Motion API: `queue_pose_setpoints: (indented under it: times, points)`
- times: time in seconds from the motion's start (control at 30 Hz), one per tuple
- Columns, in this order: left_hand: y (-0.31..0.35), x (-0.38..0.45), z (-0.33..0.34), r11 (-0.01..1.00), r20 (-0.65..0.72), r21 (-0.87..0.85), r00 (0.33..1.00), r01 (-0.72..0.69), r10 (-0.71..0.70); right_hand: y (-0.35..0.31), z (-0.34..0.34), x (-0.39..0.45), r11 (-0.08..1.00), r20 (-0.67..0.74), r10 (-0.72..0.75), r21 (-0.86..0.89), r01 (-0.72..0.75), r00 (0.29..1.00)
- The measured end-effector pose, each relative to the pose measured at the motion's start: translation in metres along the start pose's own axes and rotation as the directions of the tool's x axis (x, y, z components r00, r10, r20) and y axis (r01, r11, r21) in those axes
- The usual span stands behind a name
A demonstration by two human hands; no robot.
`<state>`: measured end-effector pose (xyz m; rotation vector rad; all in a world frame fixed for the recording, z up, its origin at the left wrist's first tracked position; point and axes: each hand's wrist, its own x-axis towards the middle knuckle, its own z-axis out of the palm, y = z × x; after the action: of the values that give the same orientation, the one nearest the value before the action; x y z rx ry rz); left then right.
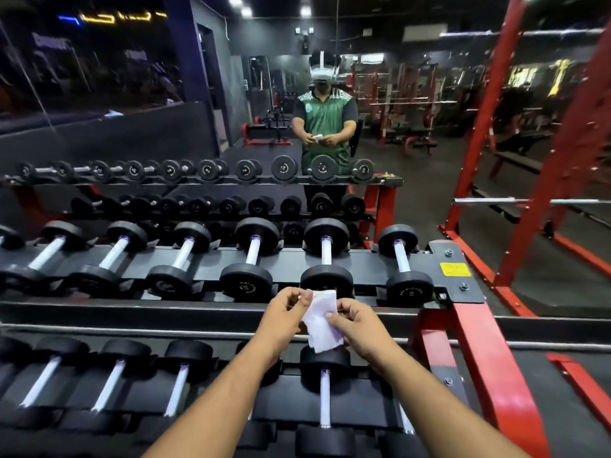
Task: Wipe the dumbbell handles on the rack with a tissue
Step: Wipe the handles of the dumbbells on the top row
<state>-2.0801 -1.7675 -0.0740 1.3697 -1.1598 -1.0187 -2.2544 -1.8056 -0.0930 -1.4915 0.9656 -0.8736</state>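
Between both hands: tissue (321, 320), pinched, off the rack.

Left hand (287, 314) pinching upper left edge, right hand (354, 325) pinching right side; fingers of both curled on the sheet, no handle touched. Beyond and slightly above the grip, on upper tier of rack (458, 269): nearest dumbbell handle (326, 251), long axis running straight away from the grip, near head just behind the tissue's top edge. Next handle (401, 256) further right, beyond right hand; another (253, 250) beyond left hand. Below the grip, lower tier: handle (324, 399), same fore-and-aft axis. Right hand judged marginally nearer the central handle; likely next move a forward reach.
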Motion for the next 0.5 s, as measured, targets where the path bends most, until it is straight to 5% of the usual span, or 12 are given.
queue_pose_setpoints:
  times: [0.1, 0.23, 0.5]
  points:
    - [-0.017, -0.009, -0.001, 0.988, 0.115, -0.122, 0.99, 0.094, -0.08, 0.001, 0.013, -0.004, 0.983, -0.06, 0.06, 0.177, -0.049, 0.996]
    - [-0.031, -0.008, -0.001, 0.989, 0.099, -0.134, 0.994, 0.06, -0.046, 0.007, 0.012, -0.006, 0.963, -0.057, 0.068, 0.265, -0.051, 0.996]
    - [-0.003, 0.006, 0.027, 0.979, 0.091, -0.203, 0.996, 0.026, -0.008, -0.003, -0.034, 0.002, 0.86, 0.117, 0.034, 0.502, -0.088, 0.993]
